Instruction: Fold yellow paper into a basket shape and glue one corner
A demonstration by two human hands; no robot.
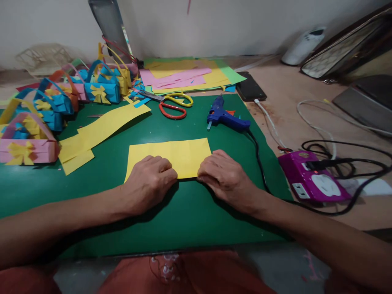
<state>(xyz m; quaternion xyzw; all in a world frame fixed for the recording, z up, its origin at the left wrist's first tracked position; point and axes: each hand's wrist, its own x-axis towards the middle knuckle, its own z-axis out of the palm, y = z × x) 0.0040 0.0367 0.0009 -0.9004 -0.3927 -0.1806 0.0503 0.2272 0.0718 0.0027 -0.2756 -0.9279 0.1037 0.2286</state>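
Note:
A yellow sheet of paper lies on the green mat in front of me, its near edge between my two hands. My left hand has its fingers curled over the near left part of the sheet. At the near right corner, my right hand pinches the same edge. Both thumbs sit along that near edge, and a dark line of shadow runs under it. More yellow paper pieces lie to the left. Beyond the sheet are scissors with one yellow and one red handle.
A blue glue gun lies right of the scissors, its cord running to a purple power box. Small paper baskets crowd the left. Coloured sheets, a phone and a white device sit at the back.

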